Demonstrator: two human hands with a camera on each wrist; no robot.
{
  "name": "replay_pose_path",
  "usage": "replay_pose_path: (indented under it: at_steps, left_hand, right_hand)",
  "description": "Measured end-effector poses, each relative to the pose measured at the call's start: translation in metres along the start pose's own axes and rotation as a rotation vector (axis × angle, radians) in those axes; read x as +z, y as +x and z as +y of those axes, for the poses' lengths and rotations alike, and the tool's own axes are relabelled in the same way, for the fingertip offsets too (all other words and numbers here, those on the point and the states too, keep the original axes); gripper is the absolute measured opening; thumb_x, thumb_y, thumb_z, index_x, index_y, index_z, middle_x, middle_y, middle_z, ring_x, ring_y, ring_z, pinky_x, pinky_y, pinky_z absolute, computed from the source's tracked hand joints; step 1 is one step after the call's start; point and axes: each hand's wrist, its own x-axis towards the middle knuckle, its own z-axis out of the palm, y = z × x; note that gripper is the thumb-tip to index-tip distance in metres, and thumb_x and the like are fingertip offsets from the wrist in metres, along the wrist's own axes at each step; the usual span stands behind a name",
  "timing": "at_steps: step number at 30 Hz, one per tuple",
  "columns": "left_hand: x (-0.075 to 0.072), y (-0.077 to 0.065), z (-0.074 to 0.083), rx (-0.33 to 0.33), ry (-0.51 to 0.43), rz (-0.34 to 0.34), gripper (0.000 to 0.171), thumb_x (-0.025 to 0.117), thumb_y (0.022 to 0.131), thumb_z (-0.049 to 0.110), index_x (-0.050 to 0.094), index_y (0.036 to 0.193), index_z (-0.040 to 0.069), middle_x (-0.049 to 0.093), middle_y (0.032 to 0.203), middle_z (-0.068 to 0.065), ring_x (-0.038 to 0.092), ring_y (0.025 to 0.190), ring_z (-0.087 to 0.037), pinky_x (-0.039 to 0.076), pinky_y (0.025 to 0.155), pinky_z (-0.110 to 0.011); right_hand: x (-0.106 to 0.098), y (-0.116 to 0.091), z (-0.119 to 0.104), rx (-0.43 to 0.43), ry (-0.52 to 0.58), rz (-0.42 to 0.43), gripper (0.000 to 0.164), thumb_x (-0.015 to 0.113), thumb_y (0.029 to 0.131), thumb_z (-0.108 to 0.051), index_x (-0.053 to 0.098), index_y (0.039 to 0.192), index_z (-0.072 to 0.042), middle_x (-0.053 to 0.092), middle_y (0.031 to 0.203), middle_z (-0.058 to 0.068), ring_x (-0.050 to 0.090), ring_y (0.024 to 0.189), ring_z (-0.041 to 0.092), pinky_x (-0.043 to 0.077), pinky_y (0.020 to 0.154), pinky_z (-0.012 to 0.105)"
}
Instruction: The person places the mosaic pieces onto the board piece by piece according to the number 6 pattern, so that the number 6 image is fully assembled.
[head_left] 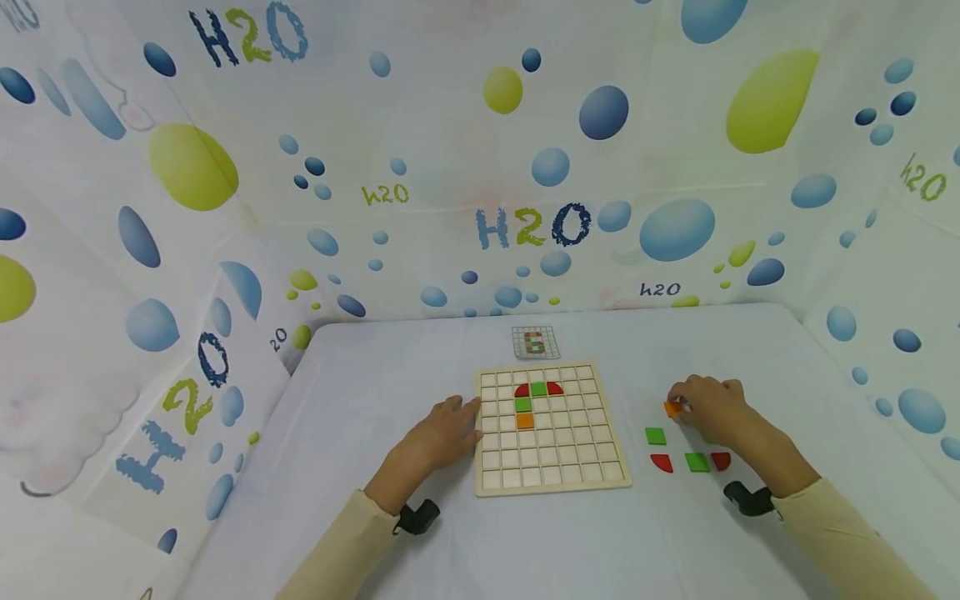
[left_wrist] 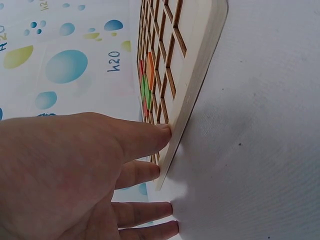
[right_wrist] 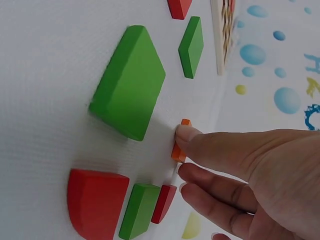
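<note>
A wooden grid board (head_left: 555, 492) lies on the table, with red quarter-round tiles, green squares and an orange square tile (head_left: 525, 421) set in its upper cells. My left hand (head_left: 448, 431) is at the board's left edge; in the left wrist view its thumb and a finger touch the wooden rim (left_wrist: 197, 75), fingers extended. Off to the right of the board, my right hand (head_left: 708, 407) pinches another orange tile (right_wrist: 180, 150) between thumb and fingers, close over the cloth. Around that hand lie a green square (head_left: 656, 436), a red quarter-round tile (head_left: 662, 462) and several others.
A small gridded pattern card (head_left: 535, 342) showing a coloured figure lies just beyond the board. Nearest the right wrist camera is a large-looking green tile (right_wrist: 131, 85), with a red tile (right_wrist: 97, 202) beside it. A patterned curtain (head_left: 450, 150) hangs behind the white-covered table (head_left: 360, 367).
</note>
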Motion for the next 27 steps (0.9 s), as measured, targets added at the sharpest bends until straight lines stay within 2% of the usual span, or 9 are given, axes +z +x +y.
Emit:
replay_pose_path:
  at_steps: [27]
  left_hand:
    - [-0.0007,0.0007,0.0012,-0.017,-0.029,-0.004,0.059,0.061,0.109,0.033,0.044,0.161,0.01,0.04,0.163,-0.023,0.041,0.151,-0.042,0.044,0.117,-0.059]
  right_hand:
    - [0.0044,-0.0026,-0.0014,-0.011,0.013,0.056,0.026,0.085,0.089,-0.014,0.073,0.111,-0.005,0.071,0.097,0.01,0.066,0.094,0.033,0.044,0.085,0.064]
